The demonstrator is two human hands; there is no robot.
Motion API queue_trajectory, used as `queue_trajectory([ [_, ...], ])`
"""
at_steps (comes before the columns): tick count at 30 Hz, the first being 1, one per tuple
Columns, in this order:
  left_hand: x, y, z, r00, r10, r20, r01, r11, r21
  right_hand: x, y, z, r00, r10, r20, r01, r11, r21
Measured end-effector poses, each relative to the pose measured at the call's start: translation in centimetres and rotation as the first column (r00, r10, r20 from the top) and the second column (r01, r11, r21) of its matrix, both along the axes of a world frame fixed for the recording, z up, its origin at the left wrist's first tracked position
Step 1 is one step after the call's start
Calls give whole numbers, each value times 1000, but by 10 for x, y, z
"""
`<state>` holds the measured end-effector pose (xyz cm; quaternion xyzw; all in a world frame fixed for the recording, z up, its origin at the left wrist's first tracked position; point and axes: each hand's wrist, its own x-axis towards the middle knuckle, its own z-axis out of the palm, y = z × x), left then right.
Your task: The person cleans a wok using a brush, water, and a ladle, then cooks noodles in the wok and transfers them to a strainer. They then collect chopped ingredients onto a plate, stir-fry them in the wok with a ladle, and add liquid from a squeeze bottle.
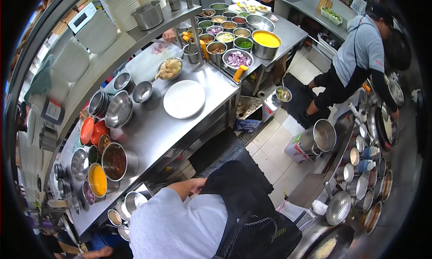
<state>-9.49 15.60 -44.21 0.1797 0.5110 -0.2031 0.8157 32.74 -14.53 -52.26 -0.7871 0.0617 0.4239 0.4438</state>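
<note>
My left hand (197, 185) is beyond a grey sleeve, in front of a black cloth or cap that hides its fingers; I cannot make out anything in it. My right hand is not in view. Left of my arm, on the steel counter (153, 124), stand a pot of dark red sauce (118, 162) and a pot of yellow liquid (97, 179). White plates (184, 99) are stacked farther up the counter. Below my arm are a few small metal pots (135, 200). At the lower right, a wok (344, 241) holds pale noodles.
A co-worker in a grey top (360, 52) bends over the stove at right. Tubs of chopped vegetables (237, 60) crowd the far counter. A large pot (324, 135) stands beside the aisle. Dark mats (216, 153) cover part of the tiled floor. Another person's hand (105, 251) shows at lower left.
</note>
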Motion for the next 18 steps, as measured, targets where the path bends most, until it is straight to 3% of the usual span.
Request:
queue_trajectory([
  [1, 23, -1, 7, 927, 317, 201, -325, 946, 6, 3, 7, 2, 1000, 13, 7, -13, 1000, -2],
  [2, 31, 5, -4, 925, 321, 205, -328, 945, 3, 6, 14, 4, 1000, 25, 14, -25, 1000, -2],
  [4, 45, 17, -13, 858, 421, 294, -379, 906, -191, 14, 27, 7, 998, 49, 33, -49, 999, -3],
  [7, 55, 36, 2, 913, 280, 298, -242, 957, -158, 26, 54, 18, 996, 67, 59, -67, 998, 9],
  [8, 58, 42, -15, 914, 269, 305, -229, 960, -159, 30, 62, 22, 995, 69, 68, -70, 997, 11],
  [10, 63, 54, -62, 983, 36, 179, -33, 999, -20, 37, 79, 33, 994, 76, 81, -78, 997, 12],
  [11, 72, 72, -58, 982, 27, 185, -23, 1000, -21, 42, 87, 37, 993, 82, 85, -83, 996, 12],
  [12, 84, 99, -48, 941, -334, 44, 306, 903, 302, 48, 96, 39, 992, 92, 90, -93, 996, 10],
  [13, 95, 129, -36, 785, -587, -196, 589, 612, 528, 53, 103, 40, 990, 104, 94, -105, 994, 7],
  [14, 118, 171, -15, 654, -669, -354, 649, 254, 717, 57, 111, 40, 988, 120, 97, -121, 993, 2],
  [15, 119, 198, 4, 783, -518, -345, 343, -104, 933, 61, 117, 41, 986, 132, 97, -133, 991, -2],
  [16, 132, 233, 28, 898, -294, -327, 304, -125, 945, 64, 123, 43, 985, 143, 97, -143, 990, -10],
  [17, 137, 267, 95, 994, -63, -92, 101, 156, 983, 66, 130, 43, 984, 151, 98, -150, 988, -18],
  [18, 132, 304, 124, 992, 130, -1, -29, 227, 973, 69, 138, 45, 982, 161, 100, -160, 987, -22],
])
